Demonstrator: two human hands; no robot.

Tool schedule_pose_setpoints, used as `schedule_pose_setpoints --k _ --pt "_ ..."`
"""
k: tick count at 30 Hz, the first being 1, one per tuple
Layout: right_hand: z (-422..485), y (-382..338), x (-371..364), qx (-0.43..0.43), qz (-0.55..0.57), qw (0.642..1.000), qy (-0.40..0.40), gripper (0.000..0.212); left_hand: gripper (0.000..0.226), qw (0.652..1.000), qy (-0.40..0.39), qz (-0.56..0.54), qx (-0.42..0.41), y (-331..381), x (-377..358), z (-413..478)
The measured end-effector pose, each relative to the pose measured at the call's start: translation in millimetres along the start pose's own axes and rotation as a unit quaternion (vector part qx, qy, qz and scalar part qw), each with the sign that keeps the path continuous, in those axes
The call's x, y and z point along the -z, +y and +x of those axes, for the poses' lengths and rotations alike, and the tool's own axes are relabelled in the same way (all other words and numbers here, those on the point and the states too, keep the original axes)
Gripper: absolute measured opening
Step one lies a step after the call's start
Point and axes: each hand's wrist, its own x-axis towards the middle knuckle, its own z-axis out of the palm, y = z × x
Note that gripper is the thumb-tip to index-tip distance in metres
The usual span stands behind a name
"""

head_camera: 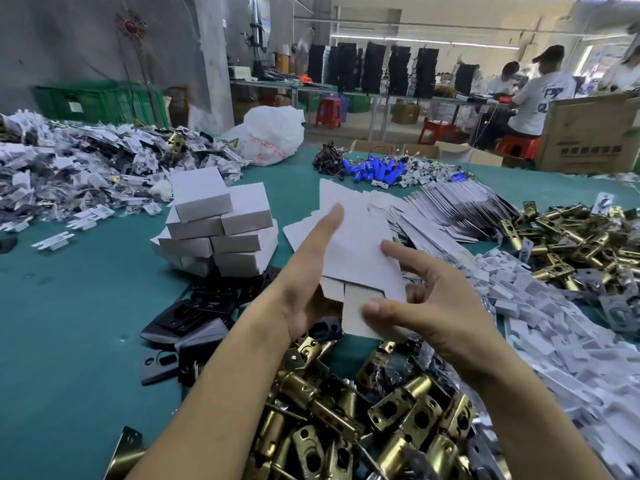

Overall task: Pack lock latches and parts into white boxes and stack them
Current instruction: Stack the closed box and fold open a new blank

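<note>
Pinched between thumb and curled fingers of the right hand [433,306], a flat white box blank [353,251] hangs mid-frame; the left hand [304,299] lays one straight finger on it, the rest hidden, grip untellable. Below, a teal cloth-covered table [69,323] carries glossy brass latches [363,410], matte black plates [194,317], stacked closed white boxes [221,223] centre-left, and fanned flat blanks [450,209] right. Upper right, seated workers [536,95] in a concrete workshop with red stools [329,112]
</note>
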Motion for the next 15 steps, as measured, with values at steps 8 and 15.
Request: schedule_pose_setpoints --k 8,15 --pt "-1.8 3.0 -0.7 0.018 -0.051 0.996 -0.068 0.092 0.075 0.985 -0.062 -0.162 -0.008 -2.7 1.0 2.4" --pt "0.0 5.5 -9.3 0.076 -0.255 0.964 -0.026 0.081 0.083 0.980 -0.114 -0.158 0.031 -7.1 -12.8 0.2"
